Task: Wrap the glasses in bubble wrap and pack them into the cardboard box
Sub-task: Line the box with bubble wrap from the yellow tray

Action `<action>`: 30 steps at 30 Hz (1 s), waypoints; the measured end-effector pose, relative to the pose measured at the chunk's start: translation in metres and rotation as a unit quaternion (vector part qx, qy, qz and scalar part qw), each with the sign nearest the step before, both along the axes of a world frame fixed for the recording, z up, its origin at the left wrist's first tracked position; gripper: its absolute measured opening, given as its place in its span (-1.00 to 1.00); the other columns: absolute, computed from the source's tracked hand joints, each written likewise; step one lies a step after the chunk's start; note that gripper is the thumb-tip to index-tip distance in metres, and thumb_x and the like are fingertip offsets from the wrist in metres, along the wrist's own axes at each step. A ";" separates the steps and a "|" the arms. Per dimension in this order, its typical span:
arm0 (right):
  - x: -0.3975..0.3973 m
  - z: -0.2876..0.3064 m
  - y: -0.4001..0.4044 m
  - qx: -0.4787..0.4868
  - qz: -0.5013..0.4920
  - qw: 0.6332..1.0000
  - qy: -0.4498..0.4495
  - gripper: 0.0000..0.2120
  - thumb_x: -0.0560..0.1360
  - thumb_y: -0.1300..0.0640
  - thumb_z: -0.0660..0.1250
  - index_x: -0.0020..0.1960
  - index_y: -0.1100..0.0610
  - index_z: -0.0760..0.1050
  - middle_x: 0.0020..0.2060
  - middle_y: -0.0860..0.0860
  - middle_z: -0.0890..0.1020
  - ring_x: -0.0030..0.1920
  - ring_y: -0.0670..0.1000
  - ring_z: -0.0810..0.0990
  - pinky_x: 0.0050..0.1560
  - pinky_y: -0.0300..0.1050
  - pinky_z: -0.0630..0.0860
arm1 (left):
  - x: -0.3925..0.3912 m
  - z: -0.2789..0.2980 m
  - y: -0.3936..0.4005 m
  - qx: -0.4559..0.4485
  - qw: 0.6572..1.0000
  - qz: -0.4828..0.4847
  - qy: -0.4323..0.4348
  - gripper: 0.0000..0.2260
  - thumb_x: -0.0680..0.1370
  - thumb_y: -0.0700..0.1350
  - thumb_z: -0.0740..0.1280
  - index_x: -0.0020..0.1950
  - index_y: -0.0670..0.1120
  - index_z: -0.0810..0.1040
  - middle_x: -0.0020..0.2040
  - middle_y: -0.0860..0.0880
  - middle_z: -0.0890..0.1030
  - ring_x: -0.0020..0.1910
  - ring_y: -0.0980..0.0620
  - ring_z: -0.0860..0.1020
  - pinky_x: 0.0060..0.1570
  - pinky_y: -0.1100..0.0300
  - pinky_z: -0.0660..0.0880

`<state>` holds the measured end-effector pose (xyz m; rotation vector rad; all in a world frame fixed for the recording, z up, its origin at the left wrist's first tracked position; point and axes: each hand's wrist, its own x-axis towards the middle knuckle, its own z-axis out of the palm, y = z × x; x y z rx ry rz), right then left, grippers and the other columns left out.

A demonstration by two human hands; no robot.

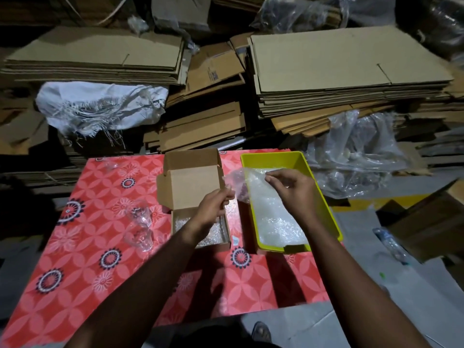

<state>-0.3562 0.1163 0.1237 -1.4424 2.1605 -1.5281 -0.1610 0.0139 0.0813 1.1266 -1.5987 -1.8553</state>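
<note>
A small cardboard box (pixel 185 187) stands open on the red patterned table, its lid tipped back and bubble wrap lying inside. To its right a yellow tray (pixel 324 197) holds more bubble wrap. Between my hands a sheet of bubble wrap (pixel 241 182) is lifted over the tray's left edge. My left hand (pixel 213 207) pinches its left corner above the box. At the sheet's right edge my right hand (pixel 293 189) pinches it over the tray. Two clear glasses (pixel 139 224) stand left of the box, and another glass (pixel 110 165) is near the table's far left.
The red floral cloth (pixel 100 259) covers the table. Behind it rise stacks of flattened cardboard (pixel 339 71), a white woven sack (pixel 100 106) and clear plastic bags (pixel 356 151). A plastic bottle (pixel 391 244) lies on the grey floor at the right.
</note>
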 end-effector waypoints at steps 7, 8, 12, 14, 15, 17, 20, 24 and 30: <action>0.023 -0.005 -0.007 -0.022 0.109 0.988 -0.110 -0.88 0.46 0.11 0.52 -0.02 0.07 0.71 -0.10 -0.07 0.74 -0.05 -0.09 0.69 -0.04 -0.24 0.54 | 0.012 0.031 -0.018 0.066 0.988 0.052 0.126 -0.81 0.54 -0.08 0.42 0.00 -0.20 0.63 -0.09 -0.20 0.63 -0.09 -0.18 0.57 -0.16 0.02 0.54; 0.023 -0.007 -0.009 -0.029 0.112 0.974 -0.197 -0.79 0.46 0.03 0.51 0.06 0.07 0.68 -0.02 -0.02 0.73 0.03 -0.04 0.69 0.01 -0.19 0.55 | 0.017 0.035 -0.021 0.073 0.985 0.054 0.150 -0.87 0.57 -0.13 0.37 -0.03 -0.20 0.61 -0.08 -0.18 0.64 -0.08 -0.18 0.61 -0.12 -0.03 0.58; 0.021 -0.013 -0.023 0.107 0.126 0.836 -0.524 0.00 0.10 -0.51 0.50 0.39 0.00 0.43 0.23 0.08 0.60 0.25 0.08 0.61 0.11 -0.02 0.54 | 0.038 0.057 -0.030 0.140 0.966 0.039 0.214 -0.89 0.61 -0.14 0.25 -0.08 -0.15 0.48 -0.15 -0.15 0.62 -0.25 -0.09 0.65 -0.22 -0.01 0.62; 0.034 -0.013 -0.029 0.210 0.210 0.791 -0.535 -0.05 0.10 -0.55 0.46 0.31 -0.01 0.46 0.24 0.13 0.62 0.22 0.09 0.62 0.07 0.01 0.58 | 0.049 0.064 -0.035 0.140 0.971 0.040 0.190 -0.86 0.61 -0.10 0.20 -0.09 -0.13 0.46 -0.22 -0.11 0.59 -0.33 -0.03 0.57 -0.29 0.09 0.56; 0.044 -0.014 -0.033 0.221 0.244 0.763 -0.556 -0.14 0.22 -0.53 0.40 0.29 0.04 0.48 0.25 0.17 0.62 0.21 0.12 0.63 0.07 0.05 0.60 | 0.055 0.067 -0.038 0.128 0.977 0.045 0.166 -0.85 0.60 -0.08 0.22 -0.07 -0.14 0.47 -0.20 -0.11 0.57 -0.32 -0.03 0.55 -0.29 0.10 0.54; 0.058 -0.012 -0.039 0.194 0.290 0.727 -0.591 -0.21 0.46 -0.47 0.13 0.37 0.15 0.45 0.27 0.21 0.60 0.23 0.18 0.61 0.18 0.18 0.57 | 0.065 0.071 -0.042 0.080 0.990 0.040 0.108 -0.77 0.54 -0.02 0.29 -0.03 -0.20 0.52 -0.03 -0.14 0.60 -0.12 -0.13 0.56 -0.08 0.01 0.54; 0.063 0.001 -0.047 0.144 0.317 0.732 -0.586 -0.11 0.42 -0.52 0.13 0.40 0.18 0.47 0.16 0.23 0.65 0.21 0.26 0.60 0.33 0.33 0.43 | 0.080 0.078 -0.040 -0.013 0.998 0.044 0.046 -0.87 0.57 -0.16 0.24 -0.15 -0.18 0.47 0.00 -0.11 0.64 0.04 -0.02 0.55 0.04 0.09 0.46; 0.064 0.021 -0.054 0.186 0.322 0.832 -0.413 -0.31 0.36 -0.27 0.51 0.27 0.22 0.57 0.10 0.22 0.67 0.08 0.11 0.63 0.13 0.05 0.56 | 0.097 0.084 -0.040 -0.109 0.993 0.032 0.017 -0.82 0.62 -0.31 0.18 -0.12 -0.22 0.53 -0.02 -0.04 0.73 -0.08 0.21 0.62 0.12 0.19 0.44; 0.077 0.039 -0.056 0.097 0.304 0.892 -0.319 -0.51 0.49 0.33 0.46 0.35 0.12 0.42 -0.33 -0.06 0.61 -0.26 -0.09 0.60 -0.12 -0.12 0.53 | 0.117 0.078 -0.043 -0.053 0.989 0.092 0.105 -0.24 0.39 -0.16 0.53 0.52 -0.01 0.27 0.14 -0.28 0.57 0.09 -0.18 0.59 0.08 -0.01 0.57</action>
